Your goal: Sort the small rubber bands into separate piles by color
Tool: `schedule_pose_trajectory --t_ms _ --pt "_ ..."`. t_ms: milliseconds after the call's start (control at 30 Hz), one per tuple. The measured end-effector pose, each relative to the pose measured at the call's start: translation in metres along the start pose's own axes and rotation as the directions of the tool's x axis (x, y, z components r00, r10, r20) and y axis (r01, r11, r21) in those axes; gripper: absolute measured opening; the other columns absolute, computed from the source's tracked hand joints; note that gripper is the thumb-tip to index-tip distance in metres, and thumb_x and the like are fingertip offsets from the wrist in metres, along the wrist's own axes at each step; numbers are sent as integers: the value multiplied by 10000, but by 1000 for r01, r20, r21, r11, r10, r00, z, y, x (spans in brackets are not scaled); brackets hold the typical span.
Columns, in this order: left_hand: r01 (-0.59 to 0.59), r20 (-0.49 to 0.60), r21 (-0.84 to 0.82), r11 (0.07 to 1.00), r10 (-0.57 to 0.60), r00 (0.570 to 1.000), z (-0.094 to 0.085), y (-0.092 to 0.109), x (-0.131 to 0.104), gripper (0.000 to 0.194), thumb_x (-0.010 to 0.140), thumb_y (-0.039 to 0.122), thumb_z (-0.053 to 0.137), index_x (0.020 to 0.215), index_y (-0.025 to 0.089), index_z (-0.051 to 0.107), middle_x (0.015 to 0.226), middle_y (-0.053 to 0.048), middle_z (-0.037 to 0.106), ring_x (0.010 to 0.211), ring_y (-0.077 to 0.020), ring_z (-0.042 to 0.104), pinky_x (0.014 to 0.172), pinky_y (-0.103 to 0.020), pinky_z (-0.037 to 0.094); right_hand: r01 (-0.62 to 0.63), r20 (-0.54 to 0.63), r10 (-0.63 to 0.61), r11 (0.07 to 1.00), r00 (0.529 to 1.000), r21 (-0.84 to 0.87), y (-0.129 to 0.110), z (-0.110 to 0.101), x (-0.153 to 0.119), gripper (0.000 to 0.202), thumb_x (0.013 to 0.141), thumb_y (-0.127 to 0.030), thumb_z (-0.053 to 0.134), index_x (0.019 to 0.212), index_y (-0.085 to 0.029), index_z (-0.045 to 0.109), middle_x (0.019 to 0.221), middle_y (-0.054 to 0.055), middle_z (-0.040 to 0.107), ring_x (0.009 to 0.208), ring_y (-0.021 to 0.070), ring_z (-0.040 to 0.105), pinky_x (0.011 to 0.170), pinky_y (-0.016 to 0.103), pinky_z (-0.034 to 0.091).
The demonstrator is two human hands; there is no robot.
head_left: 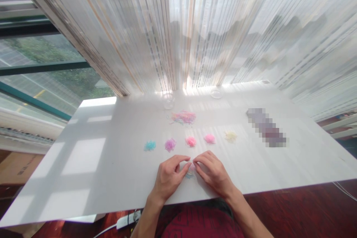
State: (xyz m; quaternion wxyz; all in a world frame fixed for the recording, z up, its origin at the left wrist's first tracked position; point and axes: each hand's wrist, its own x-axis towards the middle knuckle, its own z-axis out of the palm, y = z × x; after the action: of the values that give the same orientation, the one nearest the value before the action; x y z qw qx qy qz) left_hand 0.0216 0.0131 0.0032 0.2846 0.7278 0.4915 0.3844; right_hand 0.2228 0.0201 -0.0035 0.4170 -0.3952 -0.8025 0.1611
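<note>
Both hands meet over a small mixed pile of thin pastel strands or bands [190, 174] near the table's front edge. My left hand [169, 176] curls thumb and forefinger towards each other in a pinch. Opposite it, my right hand [213, 173] has thumb and forefinger pressed together, close to the left fingertips. Anything between the fingertips is too small to make out. Beyond the hands, small heaps of similar pieces form a row: turquoise [150, 145], purple [170, 144], coral pink [191, 141], light pink [210, 138] and pale yellow [231, 136].
A larger mixed-colour heap [184, 117] lies behind the row. Farther back are a clear round container [168, 99] and a clear disc [216, 93]. A pixelated object [266, 127] lies on the right of the white table [125, 178]. Striped curtains [189, 33] hang behind; a power strip [128, 220] is below.
</note>
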Motion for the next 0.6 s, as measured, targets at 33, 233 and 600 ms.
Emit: schedule_pose_trajectory --t_ms 33,233,600 --pt "3 1 -20 1000 -3 1000 1 -1 1 137 978 276 657 1034 209 763 927 -31 790 576 -101 563 578 -210 513 5 -4 -5 1000 1000 -3 0 0 0 142 992 -102 555 1007 -214 641 844 43 690 791 207 605 711 334 529" --pt "43 -8 -155 987 -45 999 4 -4 2 125 960 255 668 963 195 777 894 -49 788 633 -114 633 568 -203 525 -25 -59 26 999 998 20 0 0 0 184 990 -150 599 1156 -218 639 920 62 719 832 213 653 727 353 565" --pt "46 -17 -211 976 -50 999 3 -5 -1 89 940 209 688 952 194 775 892 -47 785 701 -123 683 594 -190 544 -14 -9 14 999 1000 38 2 1 0 172 995 -156 611 1149 -219 654 930 67 733 835 213 649 730 366 573"
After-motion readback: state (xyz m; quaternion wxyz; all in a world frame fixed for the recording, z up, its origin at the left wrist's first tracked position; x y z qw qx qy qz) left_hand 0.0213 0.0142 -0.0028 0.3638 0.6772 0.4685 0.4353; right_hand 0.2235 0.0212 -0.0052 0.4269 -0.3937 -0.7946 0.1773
